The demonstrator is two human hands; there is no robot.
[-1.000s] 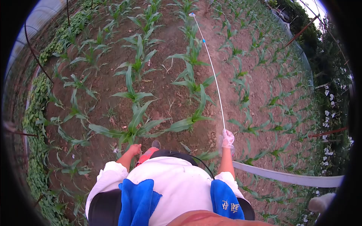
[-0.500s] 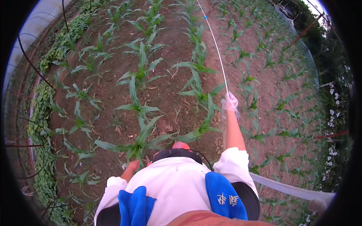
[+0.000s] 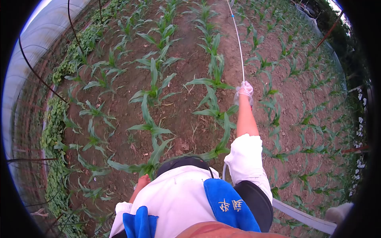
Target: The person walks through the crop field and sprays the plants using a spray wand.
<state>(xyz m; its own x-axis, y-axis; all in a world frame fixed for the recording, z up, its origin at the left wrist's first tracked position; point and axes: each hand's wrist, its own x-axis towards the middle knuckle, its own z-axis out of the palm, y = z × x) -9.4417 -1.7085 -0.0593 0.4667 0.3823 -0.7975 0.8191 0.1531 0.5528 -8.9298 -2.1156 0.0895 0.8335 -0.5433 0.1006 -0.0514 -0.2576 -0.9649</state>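
In a clear plastic glove, my right hand point(image 3: 245, 89) is closed round the near end of a long thin white rod point(image 3: 239, 41). The rod stretches away from me over the soil and carries a small blue mark near the top of the view. My bare left hand point(image 3: 143, 181) hangs low beside my body, close to a young corn plant point(image 3: 154, 158); its fingers look curled, but they are too small to tell whether they hold anything. A blue towel point(image 3: 232, 204) with yellow characters lies over my white shirt point(image 3: 180, 198).
Rows of young corn point(image 3: 152, 93) run forward on both sides over brown soil point(image 3: 182, 95). Leafy vines point(image 3: 55, 123) and plastic sheeting point(image 3: 43, 39) border the left. A pale curved strip point(image 3: 303, 216) extends at the lower right. Dark trees are at the far right.
My right arm has stretched farther forward with the rod, whose far end has passed out of view at the top. My left hand remains low beside my body.
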